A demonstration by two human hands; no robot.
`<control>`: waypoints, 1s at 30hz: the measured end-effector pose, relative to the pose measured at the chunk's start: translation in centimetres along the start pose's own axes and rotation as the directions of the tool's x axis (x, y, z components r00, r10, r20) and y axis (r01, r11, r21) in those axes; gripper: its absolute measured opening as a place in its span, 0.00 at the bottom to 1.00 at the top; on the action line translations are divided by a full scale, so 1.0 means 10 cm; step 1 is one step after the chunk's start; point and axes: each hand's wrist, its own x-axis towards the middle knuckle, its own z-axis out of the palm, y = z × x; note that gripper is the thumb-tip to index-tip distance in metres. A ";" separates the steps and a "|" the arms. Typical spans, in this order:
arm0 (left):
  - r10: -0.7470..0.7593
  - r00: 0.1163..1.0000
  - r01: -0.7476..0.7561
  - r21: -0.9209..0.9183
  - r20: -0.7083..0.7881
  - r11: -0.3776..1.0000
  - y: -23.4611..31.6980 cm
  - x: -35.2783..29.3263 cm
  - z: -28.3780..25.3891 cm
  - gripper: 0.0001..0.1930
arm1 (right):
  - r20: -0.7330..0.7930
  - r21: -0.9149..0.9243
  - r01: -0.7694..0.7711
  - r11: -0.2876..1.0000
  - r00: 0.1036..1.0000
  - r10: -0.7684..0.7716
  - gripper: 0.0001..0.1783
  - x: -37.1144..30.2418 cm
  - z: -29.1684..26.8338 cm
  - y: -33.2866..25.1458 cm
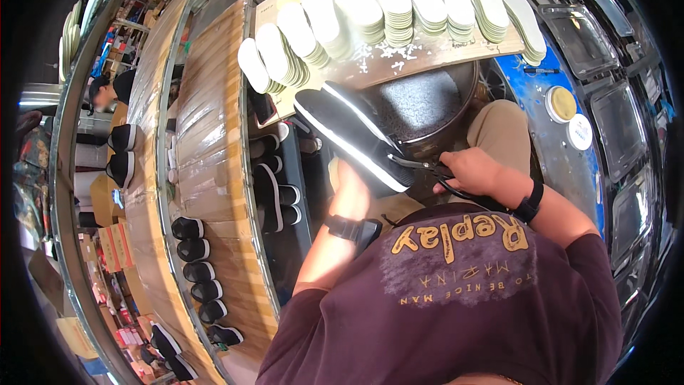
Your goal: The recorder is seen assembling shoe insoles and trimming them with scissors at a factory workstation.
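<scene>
My left hand (350,189) is closed around a black shoe with a white sole (356,144), held tilted above my lap. A second black shoe with a white edge (349,103) seems to lie close against it; I cannot tell whether they are joined. My right hand (474,171) grips black-handled scissors (450,184), fingers wrapped round the handles. The scissor blades reach the heel end of the shoe. Whether they touch it is too small to tell.
Ahead, a board (360,71) bears stacks of white insoles (356,3) and small white scraps (399,53). Below it is a round dark tub (420,103). On the right, a blue surface (570,164) holds round tins (561,103). Black shoes (192,249) line the wrapped racks (214,135) on the left.
</scene>
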 end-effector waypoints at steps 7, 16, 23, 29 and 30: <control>0.000 0.983 -0.007 -0.036 -0.184 0.999 -0.10 0.24 -0.22 0.11 | -0.080 -0.068 -0.063 0.996 0.995 0.058 0.31 -0.08 -0.03 0.23; 0.314 0.807 -0.514 0.857 0.500 -0.043 -0.26 0.27 0.13 0.18 | -0.266 0.019 -0.243 0.970 0.934 0.240 0.27 -0.59 0.11 0.57; 0.232 0.749 -0.510 0.763 0.621 -0.397 -0.49 -0.02 -0.04 0.23 | -0.275 -0.014 -0.291 0.957 0.921 0.276 0.26 -0.53 0.18 0.54; 0.515 0.628 -0.423 0.811 0.584 -0.405 0.28 -0.83 -0.86 0.19 | -0.184 -0.133 -0.229 0.964 0.962 0.203 0.25 -0.29 0.18 0.56; 0.559 0.640 -0.321 0.844 0.527 -0.429 0.51 -0.99 -1.00 0.18 | -0.167 -0.139 -0.214 0.967 0.967 0.190 0.25 -0.25 0.18 0.57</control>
